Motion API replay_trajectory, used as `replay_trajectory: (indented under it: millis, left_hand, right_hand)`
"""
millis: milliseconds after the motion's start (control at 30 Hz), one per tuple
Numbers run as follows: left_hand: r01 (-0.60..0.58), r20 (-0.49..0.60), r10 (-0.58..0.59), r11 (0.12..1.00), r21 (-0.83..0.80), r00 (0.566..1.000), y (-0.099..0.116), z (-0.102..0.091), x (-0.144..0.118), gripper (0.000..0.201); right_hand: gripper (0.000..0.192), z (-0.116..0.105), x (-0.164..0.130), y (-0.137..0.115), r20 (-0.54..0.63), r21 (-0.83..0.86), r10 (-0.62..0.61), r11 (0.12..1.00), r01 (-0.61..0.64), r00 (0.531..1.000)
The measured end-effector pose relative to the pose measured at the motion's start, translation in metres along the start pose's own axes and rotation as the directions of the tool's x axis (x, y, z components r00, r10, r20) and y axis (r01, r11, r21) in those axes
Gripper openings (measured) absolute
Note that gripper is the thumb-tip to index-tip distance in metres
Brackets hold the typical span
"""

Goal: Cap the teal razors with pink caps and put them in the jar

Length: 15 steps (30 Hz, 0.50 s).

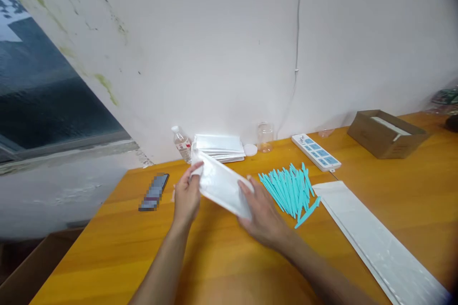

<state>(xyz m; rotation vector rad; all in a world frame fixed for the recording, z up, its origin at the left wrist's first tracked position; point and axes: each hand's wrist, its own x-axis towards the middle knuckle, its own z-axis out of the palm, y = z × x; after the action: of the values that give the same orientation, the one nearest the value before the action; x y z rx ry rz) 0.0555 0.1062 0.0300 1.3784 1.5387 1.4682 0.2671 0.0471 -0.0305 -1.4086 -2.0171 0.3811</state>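
Note:
Between my hands, tilted above the table, is a white padded mailer (pixel 223 186) with a glossy surface. The fingers and thumb of my left hand (pixel 188 195) pinch its left end. At the other end, my right hand (pixel 263 212) grips the lower right corner. Just right of my right hand lies a loose pile of thin turquoise plastic tools (pixel 288 188), their exact kind unclear. A stack of similar white mailers (pixel 219 147) rests against the wall behind. To the right, a long row of white mailers (pixel 379 243) lies overlapped toward the near edge.
A phone (pixel 154 193) lies at the left. Along the wall stand a water bottle (pixel 182 144), a white lid (pixel 250 149), a clear jar (pixel 265 138), a power strip (pixel 317 152) and an open cardboard box (pixel 379 140). Another cardboard box (pixel 39 267) is below the table's left edge.

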Motion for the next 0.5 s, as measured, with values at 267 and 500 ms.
replay_trajectory:
  millis: [267,500]
  left_hand:
    - [-0.369,0.072,0.404,0.729,0.577,0.912,-0.013,0.056,0.160,0.043]
    - [-0.575,0.516,0.254,0.337,0.745,0.818,-0.048,0.073,0.174,0.043]
  right_hand:
    - [0.060,-0.003,0.217,0.049,0.104,-0.367,0.083,0.929,-0.039,0.991]
    - [0.067,0.021,0.231,0.085,0.243,-0.385,0.155,0.922,-0.052,0.958]
